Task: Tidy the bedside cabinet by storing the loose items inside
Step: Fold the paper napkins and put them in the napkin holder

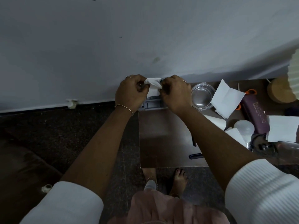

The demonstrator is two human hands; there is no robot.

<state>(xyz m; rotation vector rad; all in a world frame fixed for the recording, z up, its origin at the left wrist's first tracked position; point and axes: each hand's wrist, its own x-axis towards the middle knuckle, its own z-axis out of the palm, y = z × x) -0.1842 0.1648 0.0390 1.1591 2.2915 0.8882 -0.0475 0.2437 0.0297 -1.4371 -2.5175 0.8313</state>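
Note:
My left hand (131, 92) and my right hand (175, 92) both pinch a crumpled white tissue (153, 86), held between them above the back left corner of the brown bedside cabinet (163, 139), close to the wall. Under the tissue a grey box (152, 105) lies on the cabinet top, partly hidden by my hands. On the cabinet to the right lie a glass bowl (202, 96), folded white papers (226, 99), a white bulb (244, 128), a purple case (255, 117) and orange-handled scissors (251, 92).
A wooden lamp base (279, 91) stands at the back right. Another white paper (283, 128) and dark metal items (262, 144) crowd the right edge. A dark pen-like object (196, 156) lies near the cabinet front. Dark speckled floor and my bare feet (178, 180) are below.

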